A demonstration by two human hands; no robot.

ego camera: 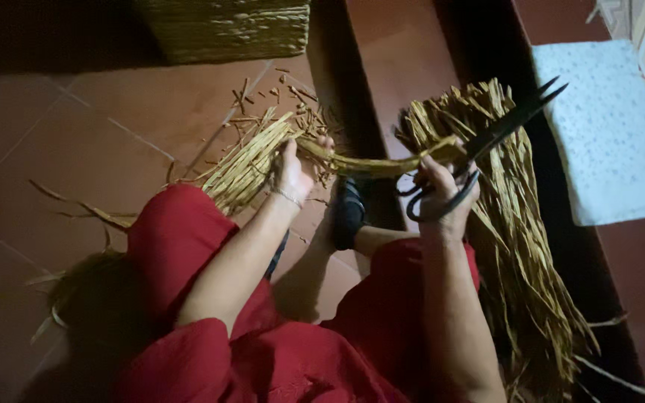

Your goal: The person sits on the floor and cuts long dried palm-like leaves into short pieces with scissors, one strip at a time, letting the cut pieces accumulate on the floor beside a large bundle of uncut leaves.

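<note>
Two hands busy: your left hand grips bundle of long yellow-brown dried straw stalks above red tiled floor; your right hand pinches curved stalk end, holding large black metal scissors, blades apart. Loose straw pile beside right arm.

Bare tiled floor lies open leftward; straw pile crowds the right.

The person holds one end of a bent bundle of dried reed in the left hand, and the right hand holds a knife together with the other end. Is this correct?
Not quite. In the head view the right hand holds large black scissors, not a knife, with the blades pointing up and away. The rest stands: the left hand grips one end of the bent reed bundle and the right hand the other.
</note>
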